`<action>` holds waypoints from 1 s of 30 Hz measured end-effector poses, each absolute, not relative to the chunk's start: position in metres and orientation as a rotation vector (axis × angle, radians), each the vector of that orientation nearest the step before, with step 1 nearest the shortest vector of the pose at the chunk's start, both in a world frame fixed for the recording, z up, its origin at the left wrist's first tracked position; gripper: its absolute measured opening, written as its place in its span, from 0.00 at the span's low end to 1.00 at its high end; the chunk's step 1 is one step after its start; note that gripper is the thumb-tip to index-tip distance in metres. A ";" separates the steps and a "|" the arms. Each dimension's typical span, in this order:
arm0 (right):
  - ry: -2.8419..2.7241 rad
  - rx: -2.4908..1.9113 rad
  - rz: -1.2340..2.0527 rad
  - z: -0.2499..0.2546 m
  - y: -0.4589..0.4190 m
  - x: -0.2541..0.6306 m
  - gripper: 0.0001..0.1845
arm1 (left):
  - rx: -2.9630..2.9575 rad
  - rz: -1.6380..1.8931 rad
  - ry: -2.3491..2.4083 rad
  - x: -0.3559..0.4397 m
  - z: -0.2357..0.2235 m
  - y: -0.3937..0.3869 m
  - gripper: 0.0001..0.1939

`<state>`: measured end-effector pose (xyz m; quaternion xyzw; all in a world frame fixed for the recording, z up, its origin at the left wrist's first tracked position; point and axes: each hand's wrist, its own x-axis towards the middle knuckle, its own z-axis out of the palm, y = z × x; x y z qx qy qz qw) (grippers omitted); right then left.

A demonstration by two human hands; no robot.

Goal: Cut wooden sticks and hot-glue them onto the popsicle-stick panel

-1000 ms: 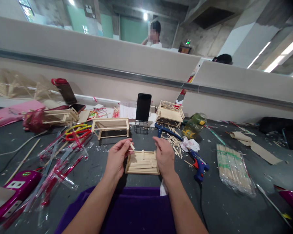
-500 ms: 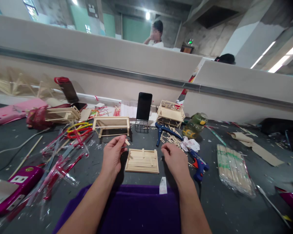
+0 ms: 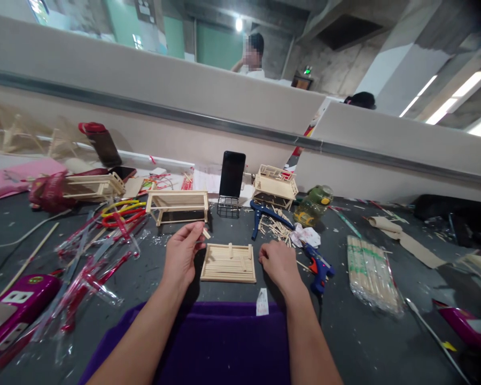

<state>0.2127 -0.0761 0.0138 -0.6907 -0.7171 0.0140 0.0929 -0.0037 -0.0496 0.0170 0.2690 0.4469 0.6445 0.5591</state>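
My left hand pinches a short wooden stick between thumb and fingertips. Just right of it lies a small wooden panel, made of sticks set side by side in a raised rim, with a few short pieces on it. At the panel's right side is my right hand, its fingers curled together over the table; what they hold, if anything, is hidden. Beyond the left hand stands a small wooden frame. A model bench of sticks sits farther back to the right.
A blue glue gun, blue cutter pliers, stick scraps and a green bottle lie to the right, with bagged sticks beyond. Plastic wrappers and a purple power strip cover the left. A phone stands behind.
The whole view has shifted slightly, so most things appear a little farther left. Both hands keep nearly the same pose beside the panel, and the short stick stays in my left hand.
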 end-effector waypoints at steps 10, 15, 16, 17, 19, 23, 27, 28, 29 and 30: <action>-1.253 -1.680 -0.261 0.106 -0.090 0.256 0.10 | 0.617 1.538 1.005 -0.007 0.022 -0.050 0.17; -1.352 -1.742 -0.439 0.159 -0.067 0.286 0.14 | 0.622 1.521 0.985 -0.007 0.023 -0.051 0.17; -1.366 -1.778 -0.479 0.163 -0.060 0.288 0.16 | 0.622 1.519 0.980 -0.007 0.024 -0.052 0.17; -1.366 -1.809 -0.535 0.165 -0.052 0.290 0.19 | 0.623 1.519 0.976 -0.007 0.024 -0.051 0.17; -1.421 -1.876 -0.559 0.161 -0.035 0.292 0.23 | 0.630 1.524 0.973 -0.008 0.024 -0.051 0.17; -1.762 -2.038 -0.367 0.128 -0.002 0.295 0.14 | 0.644 1.524 0.982 -0.008 0.022 -0.049 0.17; -2.061 -1.986 -0.236 0.105 0.011 0.294 0.19 | 0.650 1.519 0.987 -0.008 0.019 -0.048 0.17; -2.069 -1.975 -0.238 0.104 0.010 0.293 0.23 | 0.651 1.518 0.984 -0.008 0.019 -0.047 0.18; -2.045 -1.979 -0.255 0.106 0.009 0.291 0.25 | 0.652 1.515 0.980 -0.008 0.019 -0.047 0.18; -1.989 -2.001 -0.291 0.109 0.007 0.289 0.23 | 0.653 1.514 0.977 -0.009 0.019 -0.047 0.18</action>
